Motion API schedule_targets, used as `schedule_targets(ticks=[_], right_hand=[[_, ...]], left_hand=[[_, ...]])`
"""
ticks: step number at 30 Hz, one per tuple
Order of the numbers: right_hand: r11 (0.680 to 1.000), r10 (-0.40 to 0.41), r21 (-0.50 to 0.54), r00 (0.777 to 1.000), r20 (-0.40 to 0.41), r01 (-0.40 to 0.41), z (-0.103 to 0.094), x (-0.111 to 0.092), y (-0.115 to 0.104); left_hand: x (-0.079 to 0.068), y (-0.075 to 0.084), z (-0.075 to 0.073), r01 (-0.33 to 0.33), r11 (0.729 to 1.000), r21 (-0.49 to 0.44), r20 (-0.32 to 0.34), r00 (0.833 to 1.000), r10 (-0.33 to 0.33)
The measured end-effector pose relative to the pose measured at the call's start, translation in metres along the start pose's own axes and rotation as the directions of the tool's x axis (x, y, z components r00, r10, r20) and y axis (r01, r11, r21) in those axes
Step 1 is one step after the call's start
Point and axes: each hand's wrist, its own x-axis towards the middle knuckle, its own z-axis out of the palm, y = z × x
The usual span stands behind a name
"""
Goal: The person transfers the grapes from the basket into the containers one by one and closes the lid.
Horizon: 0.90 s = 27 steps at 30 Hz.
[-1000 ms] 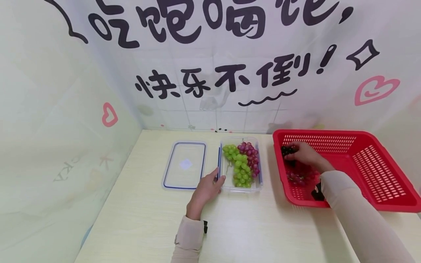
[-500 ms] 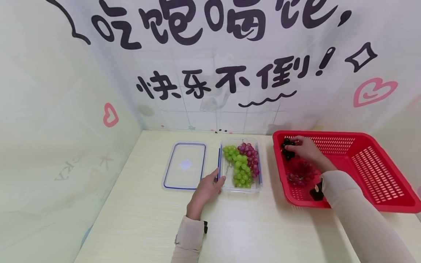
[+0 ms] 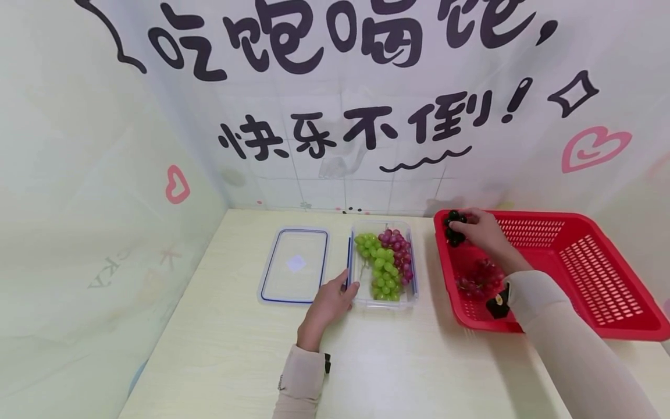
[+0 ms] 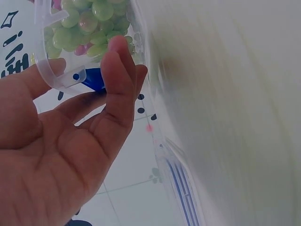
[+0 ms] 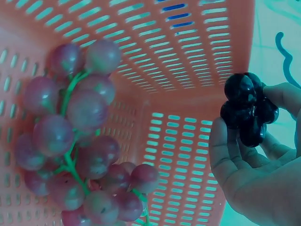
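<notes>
In the head view my left hand (image 3: 331,299) grips the near-left corner of a clear plastic food container (image 3: 384,304), its thumb on the front side and fingers along the left side. Inside lie a bunch of green grapes (image 3: 386,276) and a bunch of red grapes (image 3: 400,253). At the blue clip (image 4: 94,79) my left fingers show close up. My right hand (image 3: 485,234) pinches a bunch of black grapes (image 5: 249,108), held up at the left rim of the red plastic basket (image 3: 555,333). Another bunch of red grapes (image 5: 80,141) lies in the basket below that hand.
A clear lid with a blue seal (image 3: 295,265) lies on the pale table (image 3: 230,349), left of the container. Behind the table stands a white wall covering (image 3: 293,192) with black lettering. The basket has slotted, raised walls.
My right hand has lifted the black grapes up and away from me, from inside the basket toward its back-left rim. The left hand stays at the container.
</notes>
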Motion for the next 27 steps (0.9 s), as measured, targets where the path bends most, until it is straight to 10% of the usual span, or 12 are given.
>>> schedule_targets(ticks=[27], right_hand=[[0.983, -0.151, 0.125, 0.978, 0.146, 0.133, 0.044, -0.014, -0.063]], left_hand=[[0.001, -0.001, 0.0, -0.002, 1.0, -0.008, 0.002, 1.0, 0.003]])
